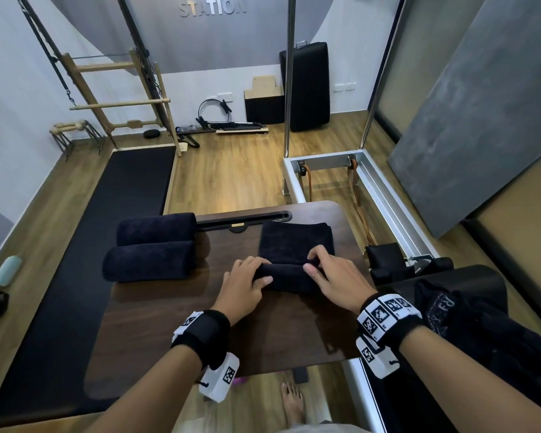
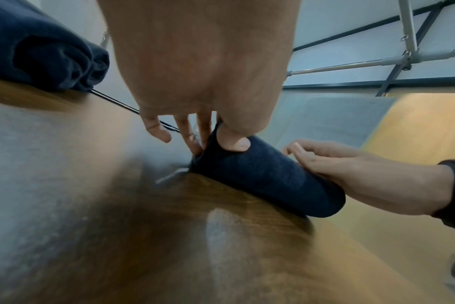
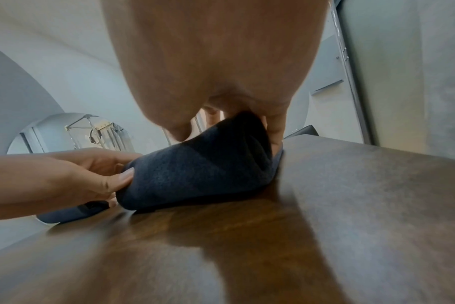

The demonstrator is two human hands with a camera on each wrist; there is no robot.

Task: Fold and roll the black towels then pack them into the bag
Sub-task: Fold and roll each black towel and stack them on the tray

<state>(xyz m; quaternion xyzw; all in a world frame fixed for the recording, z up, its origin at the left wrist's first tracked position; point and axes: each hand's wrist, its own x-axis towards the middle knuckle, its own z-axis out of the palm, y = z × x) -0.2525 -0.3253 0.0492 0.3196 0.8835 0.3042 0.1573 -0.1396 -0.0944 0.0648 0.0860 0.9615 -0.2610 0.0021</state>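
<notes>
A black towel [image 1: 295, 245] lies folded on the dark wooden table [image 1: 156, 326], its near end wound into a roll [image 1: 286, 278]. My left hand [image 1: 247, 281] grips the roll's left end [image 2: 247, 172], thumb on the near side and fingers over the top. My right hand [image 1: 328, 276] grips the right end [image 3: 203, 170], fingers curled over the roll. Two finished rolled towels [image 1: 152, 246] lie side by side at the table's left. A black bag [image 1: 469, 323] with pale lettering sits to the right, off the table.
A black slot and handle [image 1: 247, 218] run along the table's far edge. A metal reformer frame [image 1: 378, 195] stands to the right, a black floor mat [image 1: 107, 245] to the left. Wooden exercise equipment [image 1: 116, 98] lines the back wall.
</notes>
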